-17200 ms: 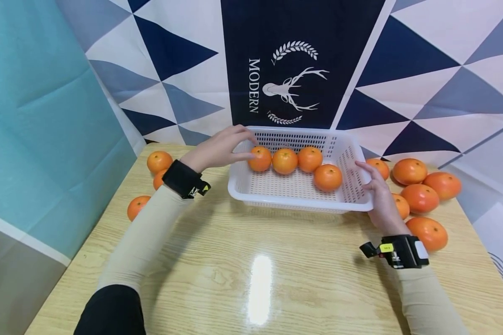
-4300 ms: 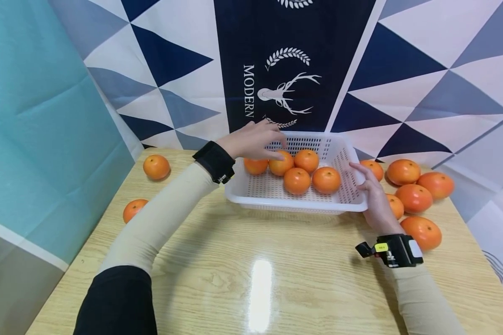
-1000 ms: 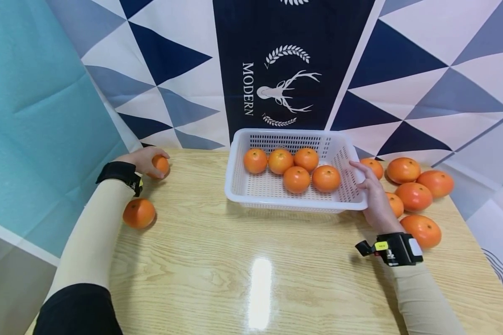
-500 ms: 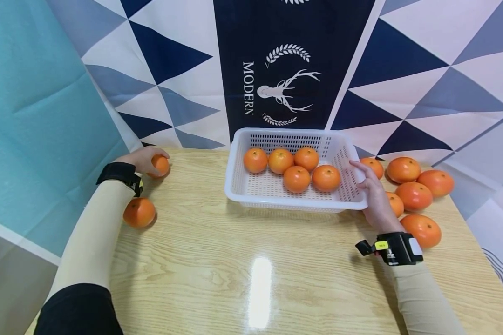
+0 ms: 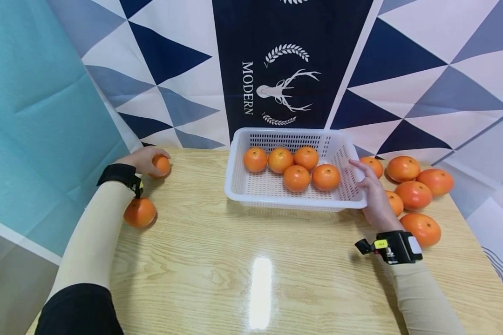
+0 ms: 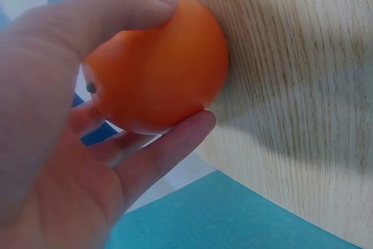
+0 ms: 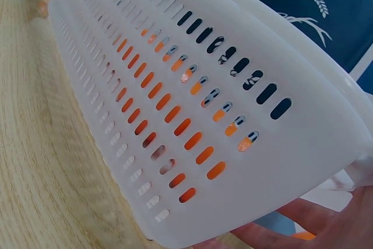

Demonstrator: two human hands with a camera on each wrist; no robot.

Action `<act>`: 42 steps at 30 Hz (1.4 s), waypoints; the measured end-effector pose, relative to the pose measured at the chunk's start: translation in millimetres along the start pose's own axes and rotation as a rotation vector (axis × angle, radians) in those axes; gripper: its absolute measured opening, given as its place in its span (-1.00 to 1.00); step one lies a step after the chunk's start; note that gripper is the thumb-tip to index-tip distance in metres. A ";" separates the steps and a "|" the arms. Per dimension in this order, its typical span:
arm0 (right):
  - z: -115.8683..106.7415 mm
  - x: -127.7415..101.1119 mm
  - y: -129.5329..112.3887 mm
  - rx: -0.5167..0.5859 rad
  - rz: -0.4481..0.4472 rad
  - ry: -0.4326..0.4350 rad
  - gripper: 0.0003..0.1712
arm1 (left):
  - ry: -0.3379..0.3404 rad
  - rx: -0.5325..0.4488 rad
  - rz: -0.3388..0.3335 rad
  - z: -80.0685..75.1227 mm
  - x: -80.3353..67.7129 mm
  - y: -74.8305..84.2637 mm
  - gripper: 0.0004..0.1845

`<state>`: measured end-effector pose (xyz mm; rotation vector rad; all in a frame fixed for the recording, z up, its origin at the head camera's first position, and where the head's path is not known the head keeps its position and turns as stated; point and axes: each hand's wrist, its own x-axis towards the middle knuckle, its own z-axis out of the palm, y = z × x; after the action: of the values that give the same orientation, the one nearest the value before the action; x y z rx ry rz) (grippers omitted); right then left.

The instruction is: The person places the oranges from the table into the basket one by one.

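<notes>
Basket [image 5: 295,203] holds 5 oranges [image 5: 296,178]: 3 behind, 2 in front.

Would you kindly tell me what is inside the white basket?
Five fruits sit in the basket: three behind, two in front. Its floor shows around them; what lies directly beneath them is covered.

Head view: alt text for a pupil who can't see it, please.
A person's left hand has its grip round an orange fruit at the left of a wood-grain table; the right hand has its grip on a white basket containing five fruits. More fruits lie at both sides, before a patterned backdrop.
</notes>
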<state>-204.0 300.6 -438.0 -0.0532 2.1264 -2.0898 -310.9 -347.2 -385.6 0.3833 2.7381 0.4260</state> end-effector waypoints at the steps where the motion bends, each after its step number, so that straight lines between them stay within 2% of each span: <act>1: 0.0 -0.1 0.0 0.002 -0.001 -0.002 -0.12 | 0.001 0.001 0.001 0.0 0.3 0.1 -0.38; 15: -1.2 0.8 -1.4 0.000 0.004 -0.025 -0.14 | 0.066 0.082 0.053 5.3 10.2 -4.5 -0.42; 19: -1.3 0.9 -1.3 0.000 0.006 -0.024 -0.15 | 0.093 0.075 0.066 5.4 10.9 -2.8 -0.44; 32: 0.0 0.7 0.6 -0.001 -0.012 -0.006 -0.13 | 0.122 0.049 0.083 3.0 9.0 16.8 -0.47; 37: -0.1 0.6 0.9 0.005 -0.015 -0.008 -0.14 | 0.174 0.058 0.096 -0.2 10.6 22.5 -0.49; 42: -0.8 0.6 0.6 0.004 -0.015 -0.005 -0.14 | 0.230 0.089 0.142 -5.4 11.5 38.9 -0.53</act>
<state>-204.6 301.3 -438.6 -0.0744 2.1253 -2.0994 -315.2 -309.2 -371.1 0.5877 2.9718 0.4082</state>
